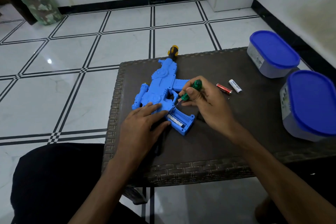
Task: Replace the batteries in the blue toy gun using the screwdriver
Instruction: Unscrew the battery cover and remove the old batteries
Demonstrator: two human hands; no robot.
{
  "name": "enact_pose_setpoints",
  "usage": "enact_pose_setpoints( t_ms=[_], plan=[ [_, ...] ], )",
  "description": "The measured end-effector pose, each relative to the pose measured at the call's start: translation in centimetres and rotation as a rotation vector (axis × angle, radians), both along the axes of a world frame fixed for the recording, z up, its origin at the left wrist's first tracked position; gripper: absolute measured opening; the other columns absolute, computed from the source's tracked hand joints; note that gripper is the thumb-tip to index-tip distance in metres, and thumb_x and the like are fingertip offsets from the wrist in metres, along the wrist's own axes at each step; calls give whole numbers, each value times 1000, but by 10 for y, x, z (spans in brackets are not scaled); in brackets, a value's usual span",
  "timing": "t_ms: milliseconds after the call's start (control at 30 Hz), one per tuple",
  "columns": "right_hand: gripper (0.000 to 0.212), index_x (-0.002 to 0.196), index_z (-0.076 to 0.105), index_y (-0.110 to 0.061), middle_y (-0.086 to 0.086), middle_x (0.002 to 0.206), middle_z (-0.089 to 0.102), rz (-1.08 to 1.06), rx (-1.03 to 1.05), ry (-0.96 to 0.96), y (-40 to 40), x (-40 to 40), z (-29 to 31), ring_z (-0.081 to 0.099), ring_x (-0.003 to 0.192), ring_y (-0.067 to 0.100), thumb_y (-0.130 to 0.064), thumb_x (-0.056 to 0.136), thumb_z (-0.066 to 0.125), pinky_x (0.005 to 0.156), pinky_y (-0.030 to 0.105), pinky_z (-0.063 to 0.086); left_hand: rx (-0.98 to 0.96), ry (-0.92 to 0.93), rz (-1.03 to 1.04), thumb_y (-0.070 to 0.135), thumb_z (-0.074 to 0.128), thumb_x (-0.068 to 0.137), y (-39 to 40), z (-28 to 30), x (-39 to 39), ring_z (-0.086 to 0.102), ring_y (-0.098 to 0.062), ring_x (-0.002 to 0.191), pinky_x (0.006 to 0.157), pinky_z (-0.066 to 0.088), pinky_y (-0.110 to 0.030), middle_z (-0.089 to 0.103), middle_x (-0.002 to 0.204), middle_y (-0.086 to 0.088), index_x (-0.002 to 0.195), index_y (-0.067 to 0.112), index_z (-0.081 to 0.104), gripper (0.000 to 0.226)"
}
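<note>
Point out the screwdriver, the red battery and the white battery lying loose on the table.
screwdriver [192, 89]: head view, on the green handle.
red battery [224, 88]: head view, middle of its body.
white battery [235, 86]: head view, on the printed label.

The near half of the table lies bare, open to a hand from the front edge. The toy gun and the left hand fill the left side. Two loose batteries lie right of the right hand. Two blue-lidded tubs block the right edge; bare tabletop runs between batteries and tubs.
</note>
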State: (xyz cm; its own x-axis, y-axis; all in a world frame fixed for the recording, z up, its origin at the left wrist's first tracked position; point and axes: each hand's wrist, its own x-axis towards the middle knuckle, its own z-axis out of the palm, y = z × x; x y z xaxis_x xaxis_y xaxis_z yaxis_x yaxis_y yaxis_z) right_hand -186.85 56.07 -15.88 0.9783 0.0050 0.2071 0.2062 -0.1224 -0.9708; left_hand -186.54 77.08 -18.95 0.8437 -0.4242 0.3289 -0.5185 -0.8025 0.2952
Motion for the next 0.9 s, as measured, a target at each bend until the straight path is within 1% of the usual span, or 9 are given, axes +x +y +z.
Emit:
enact_pose_setpoints(
  t_ms=[67, 133, 233, 333, 433, 500, 600, 900],
  plan=[
    [15, 98, 58, -12, 10, 96, 69, 9, 42, 16, -1, -1, -1, 70, 97, 20, -26, 98, 52, 82, 45, 60, 3, 7, 6, 47, 62, 81, 0, -1, 0, 63, -20, 115, 94, 53, -42, 69, 120, 0, 108, 23, 75, 38],
    [14, 98, 58, -12, 12, 98, 70, 31, 70, 42, 1, -2, -3, 70, 97, 21, -25, 98, 52, 83, 43, 59, 22, 19, 6, 51, 56, 83, -1, 0, 0, 63, -21, 116, 96, 52, -42, 68, 121, 0, 109, 24, 74, 42],
    [22, 97, 55, -11, 13, 96, 70, 46, 103, 61, 8, 0, -6, 71, 97, 23, -33, 95, 51, 82, 40, 60, 49, 25, 9, 55, 47, 84, -3, 1, -1, 61, -23, 118, 100, 49, -41, 68, 122, -2, 109, 26, 74, 48],
    [27, 97, 51, -12, 16, 91, 69, 28, 108, 75, 11, 5, -5, 72, 89, 26, -38, 96, 46, 77, 39, 60, 83, 17, 19, 57, 45, 84, -5, 2, -4, 61, -25, 119, 99, 47, -41, 68, 122, -3, 107, 28, 75, 48],
    [18, 95, 48, -14, 17, 85, 66, -1, 89, 66, 14, 11, -6, 72, 80, 28, -30, 102, 42, 69, 35, 61, 107, 1, 21, 58, 44, 84, -8, 3, -6, 61, -27, 117, 96, 49, -42, 68, 121, -4, 105, 28, 76, 48],
    [17, 93, 47, -17, 13, 82, 65, -21, 58, 64, 17, 15, -6, 71, 76, 26, -29, 103, 41, 67, 37, 61, 130, -21, 21, 57, 45, 84, -8, 3, -7, 62, -27, 116, 93, 51, -42, 68, 121, -3, 103, 28, 76, 47],
    [21, 94, 46, -14, 11, 79, 64, -46, 35, 100, 19, 21, -6, 70, 71, 20, -30, 104, 39, 67, 39, 62, 133, -23, 8, 57, 45, 84, -8, 2, -6, 61, -28, 117, 94, 51, -44, 68, 122, -3, 104, 28, 76, 47],
    [22, 98, 43, -9, 13, 75, 61, -76, 90, 184, 20, 24, 4, 66, 60, 13, -29, 106, 37, 60, 31, 59, 141, -100, 7, 56, 49, 84, -11, 3, -8, 63, -26, 114, 87, 55, -40, 69, 120, -2, 102, 31, 76, 42]
  ],
)
